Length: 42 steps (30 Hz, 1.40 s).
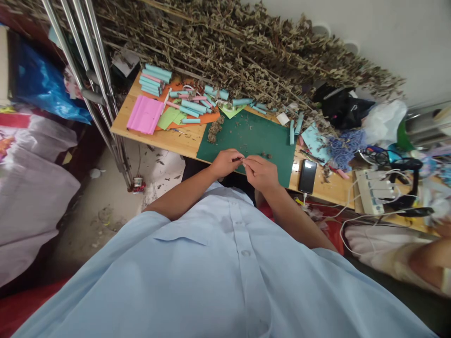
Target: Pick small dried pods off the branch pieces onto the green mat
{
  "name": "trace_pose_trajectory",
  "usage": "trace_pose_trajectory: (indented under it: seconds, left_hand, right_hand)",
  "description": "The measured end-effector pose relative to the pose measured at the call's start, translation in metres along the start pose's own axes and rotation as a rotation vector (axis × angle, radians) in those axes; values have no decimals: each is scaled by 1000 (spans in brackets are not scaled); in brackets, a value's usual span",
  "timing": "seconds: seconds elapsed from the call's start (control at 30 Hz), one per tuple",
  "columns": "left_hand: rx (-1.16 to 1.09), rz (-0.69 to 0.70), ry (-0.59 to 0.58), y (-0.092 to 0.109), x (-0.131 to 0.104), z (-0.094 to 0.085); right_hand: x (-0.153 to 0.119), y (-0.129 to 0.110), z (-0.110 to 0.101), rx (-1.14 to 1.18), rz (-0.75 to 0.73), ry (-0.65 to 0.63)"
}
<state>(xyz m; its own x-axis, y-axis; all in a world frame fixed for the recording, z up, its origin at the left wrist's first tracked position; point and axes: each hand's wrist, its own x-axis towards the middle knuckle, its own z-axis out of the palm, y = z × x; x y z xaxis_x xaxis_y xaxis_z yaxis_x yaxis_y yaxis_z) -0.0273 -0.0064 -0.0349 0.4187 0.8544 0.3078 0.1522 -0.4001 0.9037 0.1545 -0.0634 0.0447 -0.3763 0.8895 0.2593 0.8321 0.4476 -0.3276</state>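
Note:
My left hand (226, 163) and my right hand (261, 172) meet at the near edge of a dark green mat (260, 136). The fingers of both are closed in a pinch, tip to tip. A small dark bit shows between them, too small to name. Beyond my left hand, a clump of crumbled brown dried plant matter (215, 129) lies on the mat. A few small dark crumbs (267, 155) sit just past my right hand, and finer scraps are scattered farther back.
Dried leafy stalks (225, 42) are heaped along the back. Blue paper rolls (193, 107) and a pink paper sheet (145, 114) lie left; a phone (307, 176), a power strip (369, 191) and cables lie right. Metal crutches (92, 87) lean at left. Another person's arm (431, 258) shows at right.

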Motion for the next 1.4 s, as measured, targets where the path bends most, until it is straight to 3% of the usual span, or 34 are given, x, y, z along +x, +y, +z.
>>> trace_pose_trajectory:
  seconds: [0.33, 0.77, 0.87, 1.0, 1.23, 1.3, 1.4]
  left_hand:
    - [-83, 86, 26, -4, -1, 2]
    - [-154, -28, -6, 2, -1, 0]
    - [-177, -57, -7, 1, -1, 0]
    - [-192, -118, 26, 3, -1, 1]
    - [-232, -210, 71, 5, 0, 3]
    - [-222, -210, 80, 5, 1, 3]
    - [-194, -197, 79, 4, 1, 3]
  right_hand:
    - [13, 1, -5, -1, -12, -64]
    - [33, 7, -15, 66, 1, -211]
    - [27, 12, -18, 175, 31, -134]
    - [8, 28, -17, 231, 190, 111]
    - [-42, 93, 5, 132, 573, 349]
    - [-50, 110, 11, 155, 677, 365]
    - [-52, 125, 17, 144, 676, 344]
